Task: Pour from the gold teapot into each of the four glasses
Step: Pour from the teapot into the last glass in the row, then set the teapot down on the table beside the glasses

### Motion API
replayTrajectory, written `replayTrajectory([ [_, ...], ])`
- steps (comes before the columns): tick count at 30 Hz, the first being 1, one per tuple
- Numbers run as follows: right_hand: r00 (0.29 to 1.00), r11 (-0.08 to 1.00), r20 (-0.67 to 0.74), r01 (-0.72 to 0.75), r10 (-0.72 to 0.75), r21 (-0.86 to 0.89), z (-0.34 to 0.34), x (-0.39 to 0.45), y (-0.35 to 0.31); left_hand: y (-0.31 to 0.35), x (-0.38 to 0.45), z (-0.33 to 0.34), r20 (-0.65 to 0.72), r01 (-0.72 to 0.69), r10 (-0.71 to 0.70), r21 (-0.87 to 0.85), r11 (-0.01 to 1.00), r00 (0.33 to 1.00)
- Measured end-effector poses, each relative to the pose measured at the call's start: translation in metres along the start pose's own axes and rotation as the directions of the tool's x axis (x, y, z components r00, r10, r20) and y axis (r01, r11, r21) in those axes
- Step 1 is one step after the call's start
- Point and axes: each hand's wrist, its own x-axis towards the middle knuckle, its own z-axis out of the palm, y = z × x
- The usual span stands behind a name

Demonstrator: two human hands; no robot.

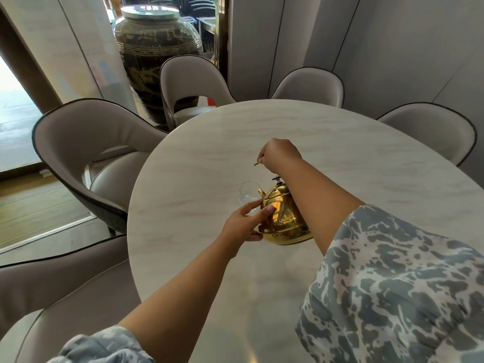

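The gold teapot (284, 218) hangs tilted over the pale marble table (209, 142), its spout dipping toward the rim of a clear glass (248, 193). My right hand (280, 154) is raised above the pot, shut on its thin handle, of which only a short end shows. My left hand (245, 222) grips the pot's left side and base, thumb on its belly. Only one glass is visible; my arms hide the table behind the pot.
Grey upholstered chairs ring the table: one at left (86, 142), one at the back (191, 82), two more at back right (311, 85). A big dark ceramic jar (154, 48) stands behind them.
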Motion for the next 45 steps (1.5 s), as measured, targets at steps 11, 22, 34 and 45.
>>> replayTrajectory([
  [11,0.999,0.996,-0.042,0.014,-0.011,0.087,-0.004,-0.02,0.008,-0.003,0.003,0.0,0.007,0.013,-0.013,0.044,0.999,1.0],
  [22,0.974,0.856,-0.213,0.042,0.08,0.515,0.021,-0.106,0.051,-0.032,0.008,-0.002,-0.001,-0.002,0.003,0.225,0.974,1.0],
  [34,0.829,0.705,-0.311,-0.133,0.465,0.697,0.025,-0.162,0.119,-0.046,0.01,0.054,0.034,-0.07,0.064,0.233,0.97,0.997],
  [45,0.652,0.609,-0.334,-0.25,0.681,0.753,0.008,-0.197,0.224,-0.055,0.03,0.178,0.2,-0.054,-0.006,0.295,0.954,0.98],
])
